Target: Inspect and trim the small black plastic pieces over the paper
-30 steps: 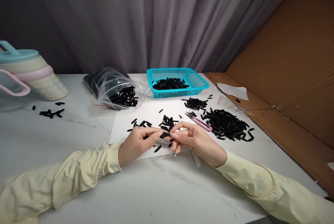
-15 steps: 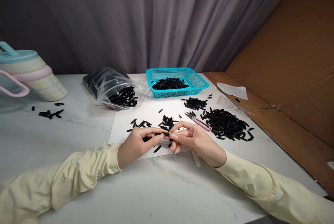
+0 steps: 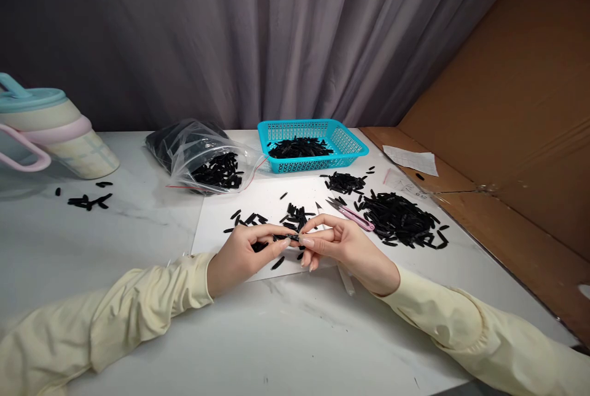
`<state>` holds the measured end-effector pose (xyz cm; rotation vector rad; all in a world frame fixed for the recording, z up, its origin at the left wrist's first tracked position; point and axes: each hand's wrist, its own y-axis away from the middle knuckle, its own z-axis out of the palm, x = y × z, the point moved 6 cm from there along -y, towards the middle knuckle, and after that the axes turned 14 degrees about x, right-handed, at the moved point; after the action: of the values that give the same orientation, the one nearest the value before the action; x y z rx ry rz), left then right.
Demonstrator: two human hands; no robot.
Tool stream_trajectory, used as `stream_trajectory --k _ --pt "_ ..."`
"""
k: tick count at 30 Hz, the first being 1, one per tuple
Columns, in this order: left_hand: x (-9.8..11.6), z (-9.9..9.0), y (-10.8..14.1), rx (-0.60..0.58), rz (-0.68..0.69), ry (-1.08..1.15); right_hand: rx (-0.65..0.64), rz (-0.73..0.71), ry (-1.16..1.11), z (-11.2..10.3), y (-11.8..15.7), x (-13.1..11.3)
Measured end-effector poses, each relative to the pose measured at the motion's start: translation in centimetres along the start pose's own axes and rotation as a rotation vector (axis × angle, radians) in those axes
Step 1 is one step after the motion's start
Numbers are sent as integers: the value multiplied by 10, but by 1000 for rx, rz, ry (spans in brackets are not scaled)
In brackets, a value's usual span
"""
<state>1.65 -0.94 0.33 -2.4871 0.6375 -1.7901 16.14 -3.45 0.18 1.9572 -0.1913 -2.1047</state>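
My left hand [image 3: 246,254] pinches a small black piece [image 3: 286,237] between thumb and forefinger. From the right, my right hand [image 3: 343,247] closes its thumb and forefinger on the same piece's right end, and its other fingers curl below. The fingertips of both hands meet over a white sheet [image 3: 212,240]. Beyond them lies a small heap of black pieces [image 3: 295,214], with loose ones to its left. Pink-handled snips [image 3: 357,217] rest beside a larger black heap [image 3: 401,221] at the right. A thin pointed tool lies partly under my right hand.
Behind the sheet stand a blue basket [image 3: 318,165] holding black pieces and an open plastic bag [image 3: 203,156]. A tumbler [image 3: 78,138] is at the far left, with scattered pieces before it. Cardboard [image 3: 516,107] and a paper slip [image 3: 411,160] are at the right.
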Motion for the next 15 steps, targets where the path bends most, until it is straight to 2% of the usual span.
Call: stream_trajectory --k 15 --pt "2 0 1 -15 -9 0 59 -143 71 -1 2 -4"
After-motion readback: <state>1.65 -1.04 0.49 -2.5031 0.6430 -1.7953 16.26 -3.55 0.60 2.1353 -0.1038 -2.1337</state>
